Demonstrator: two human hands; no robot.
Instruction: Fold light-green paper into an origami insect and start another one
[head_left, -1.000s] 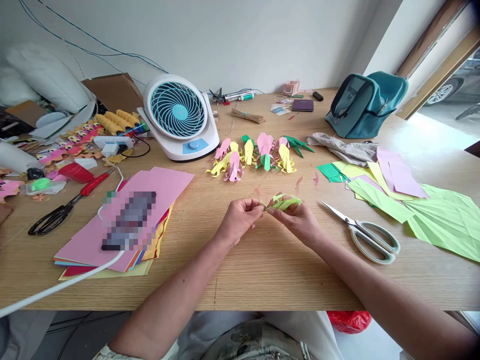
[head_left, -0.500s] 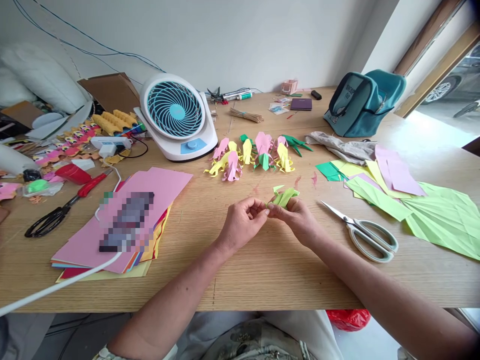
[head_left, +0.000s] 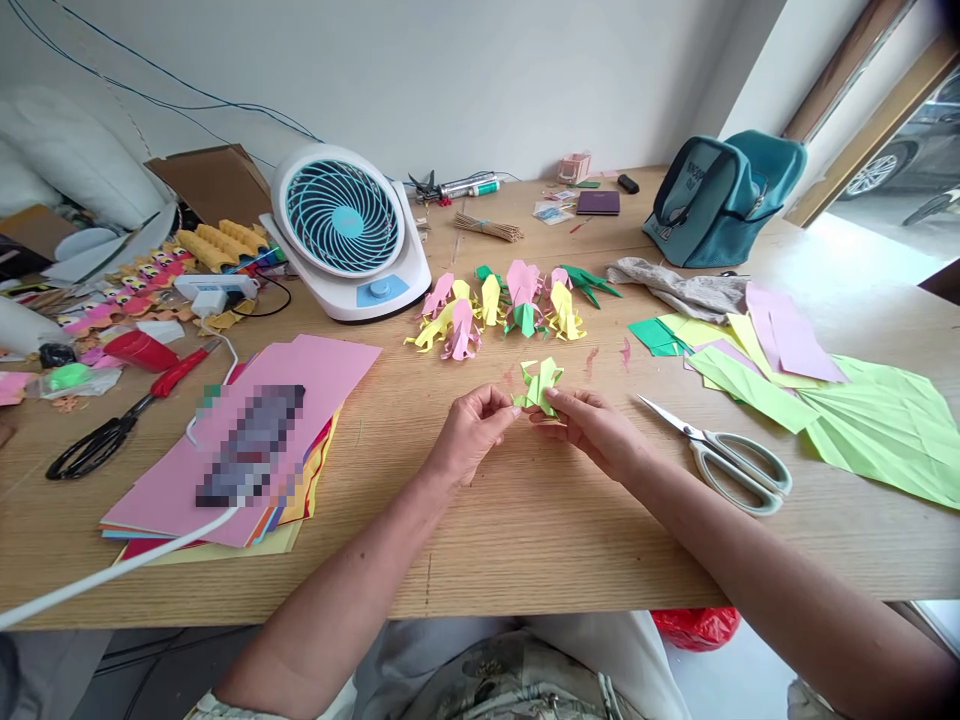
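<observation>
A wood-grain table (head_left: 525,540) stands before a pale wall (head_left: 480,90), daylight brightening its right side.

1 lt-grn fig. (head_left: 541,384), several pink/yel./grn figs. (head_left: 523,283) (ct. unclear), 1 fan (head_left: 346,222), 1 bag (head_left: 720,205).

No text can be read with certainty. Lettering in capitals runs steeply aslant on the panel of the blue-green bag (head_left: 731,205), above a printed figure; it is too small and blurred to spell out. A faint pale mark at the hub of the white fan (head_left: 347,224) is likewise illegible. Coarse pixelation masks any characters on the dark device (head_left: 251,445).
</observation>
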